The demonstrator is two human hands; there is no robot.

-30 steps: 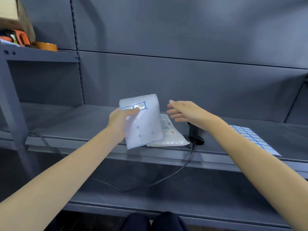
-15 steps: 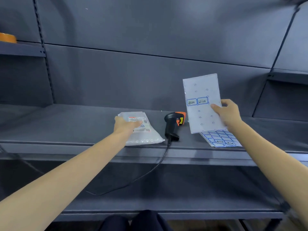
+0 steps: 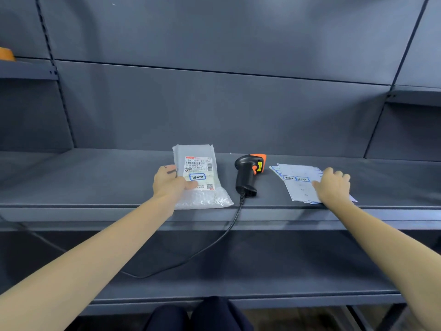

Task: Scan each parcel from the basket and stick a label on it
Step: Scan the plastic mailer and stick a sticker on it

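Head view looks down on a grey metal shelf [image 3: 95, 177] with both bare arms reaching forward over its front edge. The left grip [image 3: 170, 181] lies on the left side of a white bubble-wrap parcel [image 3: 202, 197], its thumb pressed across the parcel's printed shipping slip just below a blue-bordered label [image 3: 197, 177] stuck on that slip; the fingers curl round the parcel's left edge, so this grip is grasping the parcel. The parcel lies flat near the shelf's front edge, left of centre. Just to its right a black barcode scanner [image 3: 247, 174] with an orange head lies on the shelf, apart from the parcel, its black cable [image 3: 214, 244] dropping over the front edge towards the lower shelf. Right of the scanner, a white label sheet [image 3: 298, 185] rests on other sheets of blue-bordered labels near the front edge. The right grip [image 3: 333, 185] rests on this sheet's right part, fingers loosely bent and spread, released rather than clamped. An orange object [image 3: 6, 54] sits on a higher shelf at the far left.
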